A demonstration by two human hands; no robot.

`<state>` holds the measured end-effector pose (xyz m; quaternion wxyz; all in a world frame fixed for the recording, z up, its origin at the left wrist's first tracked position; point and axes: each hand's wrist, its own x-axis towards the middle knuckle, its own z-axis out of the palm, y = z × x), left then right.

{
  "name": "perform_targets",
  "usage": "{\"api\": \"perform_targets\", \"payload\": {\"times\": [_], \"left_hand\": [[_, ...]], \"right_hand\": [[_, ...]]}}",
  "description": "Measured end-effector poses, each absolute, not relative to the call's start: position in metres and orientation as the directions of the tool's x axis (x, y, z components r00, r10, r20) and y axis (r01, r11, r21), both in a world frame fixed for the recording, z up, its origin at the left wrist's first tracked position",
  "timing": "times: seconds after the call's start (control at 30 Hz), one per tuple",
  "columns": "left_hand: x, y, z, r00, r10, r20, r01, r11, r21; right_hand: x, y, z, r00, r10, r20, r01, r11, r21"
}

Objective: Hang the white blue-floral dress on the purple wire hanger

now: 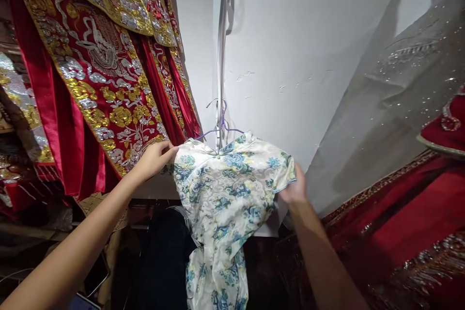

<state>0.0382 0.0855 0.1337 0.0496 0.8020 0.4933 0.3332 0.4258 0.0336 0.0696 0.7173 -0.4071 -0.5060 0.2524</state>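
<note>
Floral dress point(221, 203) already on purple hanger point(222, 128), hook up against metal rail point(220, 58) by white wall point(290, 34). My left hand point(154, 159) pinches left shoulder of dress; right hand point(295, 188) grips right shoulder edge (fingers tucked behind cloth). Dress bunched, skirt hanging crooked; smoothing looks left. Red embroidered robes point(101, 72) hang beside it.

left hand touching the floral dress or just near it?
Touching. The head view shows the left hand gripping the shoulder edge of the floral dress, fingers meeting the fabric with no gap.
</note>
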Motion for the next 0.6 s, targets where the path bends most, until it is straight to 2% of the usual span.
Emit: {"api": "perform_targets", "payload": {"times": [0.1, 0.17, 0.23, 0.4, 0.47, 0.53, 0.57, 0.6], "left_hand": [[0.039, 0.082, 0.135, 0.295, 0.802, 0.52, 0.717, -0.545, 0.434], [0.048, 0.083, 0.142, 0.284, 0.789, 0.545, 0.696, -0.56, 0.448], [0.061, 0.082, 0.153, 0.314, 0.769, 0.557, 0.682, -0.59, 0.431], [0.088, 0.057, 0.184, 0.387, 0.671, 0.633, 0.665, -0.678, 0.312], [0.095, 0.042, 0.192, 0.369, 0.667, 0.647, 0.651, -0.683, 0.332], [0.1, 0.031, 0.195, 0.366, 0.718, 0.592, 0.597, -0.669, 0.443], [0.102, 0.029, 0.195, 0.386, 0.75, 0.536, 0.561, -0.653, 0.509], [0.104, 0.027, 0.193, 0.42, 0.775, 0.473, 0.53, -0.632, 0.565]], "right_hand": [[0.439, 0.022, 0.081, 0.338, 0.852, 0.401, -0.026, 0.434, -0.901], [0.446, 0.012, 0.099, 0.347, 0.863, 0.367, -0.041, 0.405, -0.913], [0.449, 0.005, 0.118, 0.397, 0.822, 0.409, -0.054, 0.466, -0.883], [0.435, -0.011, 0.135, 0.639, 0.606, 0.474, -0.063, 0.656, -0.752], [0.417, -0.031, 0.13, 0.689, 0.53, 0.495, 0.023, 0.667, -0.745], [0.396, -0.06, 0.124, 0.657, 0.49, 0.573, 0.181, 0.635, -0.751], [0.385, -0.077, 0.123, 0.589, 0.491, 0.642, 0.279, 0.622, -0.732], [0.376, -0.093, 0.123, 0.42, 0.534, 0.734, 0.343, 0.655, -0.673]]}}
